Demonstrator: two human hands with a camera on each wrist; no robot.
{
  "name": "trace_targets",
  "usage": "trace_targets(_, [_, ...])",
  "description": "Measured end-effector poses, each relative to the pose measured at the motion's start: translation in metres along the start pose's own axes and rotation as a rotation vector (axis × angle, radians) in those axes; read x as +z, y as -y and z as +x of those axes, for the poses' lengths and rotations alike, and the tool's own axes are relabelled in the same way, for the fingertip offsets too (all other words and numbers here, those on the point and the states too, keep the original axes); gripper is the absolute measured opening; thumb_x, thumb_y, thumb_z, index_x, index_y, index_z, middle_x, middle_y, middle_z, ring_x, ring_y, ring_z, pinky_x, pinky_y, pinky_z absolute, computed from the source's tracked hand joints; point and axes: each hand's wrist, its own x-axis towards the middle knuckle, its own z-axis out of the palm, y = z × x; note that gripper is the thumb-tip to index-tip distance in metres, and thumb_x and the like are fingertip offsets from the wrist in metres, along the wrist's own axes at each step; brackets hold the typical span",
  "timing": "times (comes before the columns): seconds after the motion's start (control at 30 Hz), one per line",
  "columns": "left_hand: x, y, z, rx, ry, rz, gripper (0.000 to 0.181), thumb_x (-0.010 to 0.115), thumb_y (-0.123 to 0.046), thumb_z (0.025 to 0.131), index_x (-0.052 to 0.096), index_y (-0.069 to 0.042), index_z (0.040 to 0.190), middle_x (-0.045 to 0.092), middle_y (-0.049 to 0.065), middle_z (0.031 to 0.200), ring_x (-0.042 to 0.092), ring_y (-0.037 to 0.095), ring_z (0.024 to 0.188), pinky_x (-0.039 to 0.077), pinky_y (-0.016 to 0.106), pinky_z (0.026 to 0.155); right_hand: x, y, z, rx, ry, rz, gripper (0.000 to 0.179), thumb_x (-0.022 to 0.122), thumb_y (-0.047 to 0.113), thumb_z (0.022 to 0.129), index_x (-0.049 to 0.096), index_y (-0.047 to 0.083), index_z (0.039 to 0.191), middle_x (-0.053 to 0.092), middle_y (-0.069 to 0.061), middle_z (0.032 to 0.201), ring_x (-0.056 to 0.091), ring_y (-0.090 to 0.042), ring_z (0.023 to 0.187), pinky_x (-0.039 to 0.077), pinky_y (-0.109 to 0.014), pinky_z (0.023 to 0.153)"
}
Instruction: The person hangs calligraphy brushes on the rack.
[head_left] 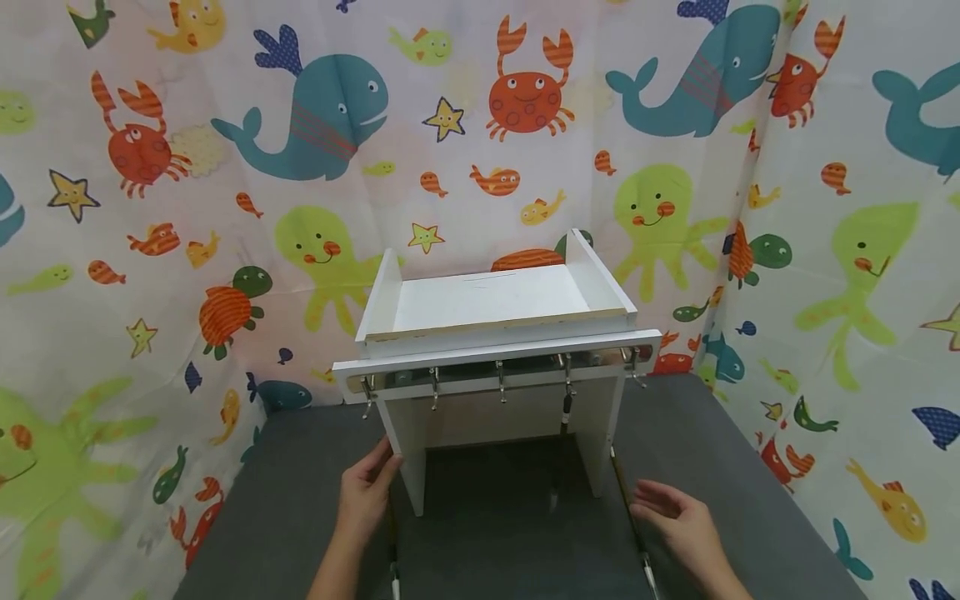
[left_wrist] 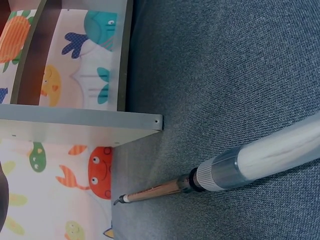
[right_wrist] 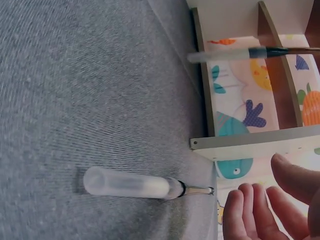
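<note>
White and squarely centred, the hook-fronted shelf stands upright on grey fabric, the patterned curtain behind it. Look left: a bare forearm angles up from the near edge, and the left hand has its fingertips and thumb at the lower left panel, loosely bent, with no firm grip to be seen. A clear-barrelled brush lies just beside it.

Over to the right: that forearm slants in from the near right corner, the right hand turned inward, fingers together and gently bent, thumb apart, nothing held! It's well clear of the panel, near a second brush on the fabric. And a third brush appears to hang from the hook second from right.
</note>
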Motion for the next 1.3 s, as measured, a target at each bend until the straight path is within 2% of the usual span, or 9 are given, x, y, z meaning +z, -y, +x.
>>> trace_targets(0.2, [0.001,-0.001,-0.001,0.007,-0.012,-0.033,0.043,0.07,-0.013,0.096,0.061,-0.005,0.137,0.063,0.012,0.135,0.061,-0.007,0.111,0.052,0.013,0.088,0.001,-0.004,0.003,0.02,-0.076,-0.095,0.052,0.082,0.02,0.087,0.064,-0.003,0.13,0.071,-0.02,0.122,0.073,-0.011,0.094,0.06,-0.031,0.078])
trace_targets(0.37, [0.002,-0.002,-0.002,0.022,-0.016,-0.033,0.042,0.07,-0.013,0.096,0.062,-0.005,0.137,0.063,0.012,0.135,0.062,-0.007,0.111,0.053,0.013,0.087,0.004,-0.012,0.006,0.007,-0.134,-0.148,0.043,0.081,0.011,0.086,0.067,-0.007,0.123,0.073,-0.022,0.114,0.074,-0.022,0.093,0.061,-0.031,0.073])
trace_targets(0.63, [0.003,-0.001,-0.003,0.048,-0.013,-0.041,0.042,0.069,-0.009,0.096,0.061,-0.003,0.137,0.062,0.016,0.136,0.062,-0.006,0.112,0.053,0.013,0.087,0.011,-0.024,0.007,0.015,-0.201,-0.173,0.039,0.082,0.008,0.083,0.07,-0.006,0.117,0.075,-0.021,0.106,0.075,-0.024,0.087,0.061,-0.032,0.069])
trace_targets(0.87, [0.004,0.0,-0.001,0.063,-0.035,-0.051,0.043,0.07,-0.006,0.095,0.061,0.0,0.136,0.062,0.014,0.133,0.063,-0.006,0.109,0.054,0.014,0.086,0.014,-0.029,0.008,0.038,-0.205,-0.126,0.047,0.086,0.008,0.079,0.068,-0.008,0.118,0.076,-0.02,0.106,0.076,-0.02,0.085,0.061,-0.03,0.069])
trace_targets(1.0, [0.004,-0.001,-0.002,0.047,-0.044,-0.055,0.043,0.07,-0.006,0.095,0.06,0.002,0.136,0.061,0.014,0.134,0.062,-0.008,0.11,0.053,0.013,0.086,0.015,-0.029,0.007,0.022,-0.206,-0.174,0.047,0.088,0.011,0.077,0.07,-0.006,0.116,0.076,-0.019,0.104,0.075,-0.023,0.086,0.06,-0.029,0.07])
trace_targets(1.13, [0.004,0.0,-0.002,0.057,-0.049,-0.052,0.043,0.069,-0.005,0.095,0.059,0.004,0.136,0.059,0.017,0.135,0.061,-0.008,0.111,0.053,0.012,0.087,0.017,-0.027,0.005,-0.004,-0.204,-0.252,0.045,0.089,0.012,0.075,0.071,-0.004,0.114,0.076,-0.018,0.102,0.074,-0.027,0.087,0.059,-0.041,0.078])
trace_targets(1.23, [0.005,0.0,-0.002,0.074,-0.048,-0.049,0.042,0.069,-0.006,0.095,0.059,0.004,0.135,0.059,0.017,0.136,0.061,-0.008,0.112,0.053,0.013,0.088,0.017,-0.026,0.004,-0.024,-0.206,-0.282,0.04,0.086,0.007,0.077,0.071,-0.005,0.112,0.076,-0.019,0.101,0.074,-0.03,0.087,0.046,-0.053,0.1])
trace_targets(1.3, [0.006,0.0,-0.002,0.079,-0.048,-0.046,0.042,0.069,-0.006,0.095,0.06,0.004,0.135,0.06,0.015,0.135,0.061,-0.007,0.112,0.053,0.014,0.088,0.016,-0.025,0.003,-0.03,-0.203,-0.293,0.037,0.084,0.004,0.078,0.071,-0.006,0.111,0.076,-0.019,0.099,0.074,-0.031,0.087,0.034,-0.061,0.107])
